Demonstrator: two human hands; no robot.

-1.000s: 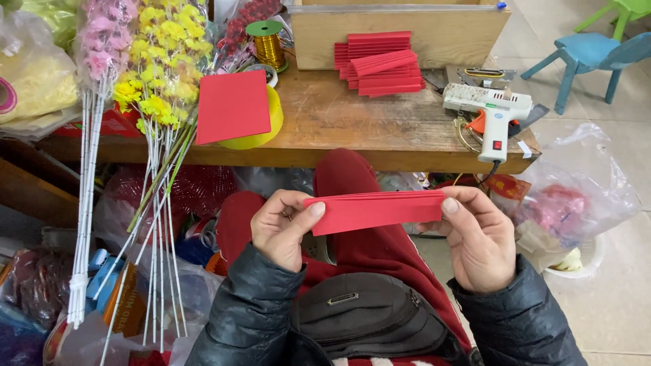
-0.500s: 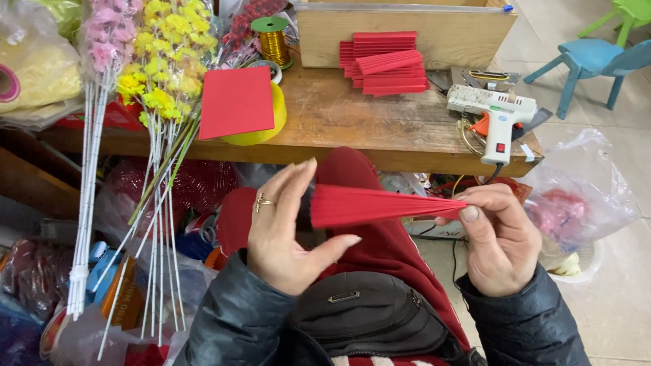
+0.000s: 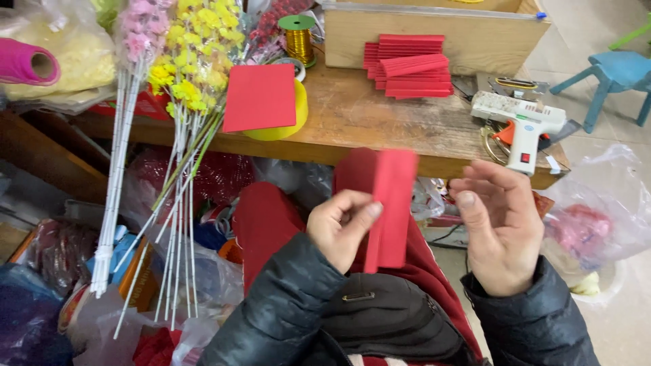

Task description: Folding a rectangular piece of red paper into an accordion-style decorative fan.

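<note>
- Hands: our left hand [image 3: 342, 227] pinches the folded red paper strip [image 3: 390, 207] upright above our lap; our right hand [image 3: 498, 227] hovers open, just beside it.
- Tabletop [image 3: 380, 125] beyond: stacked red strips [image 3: 410, 64], glue gun [image 3: 522, 125].

Folded paper [image 3: 391, 203] between hands; glue gun [image 3: 522, 122] behind
</note>
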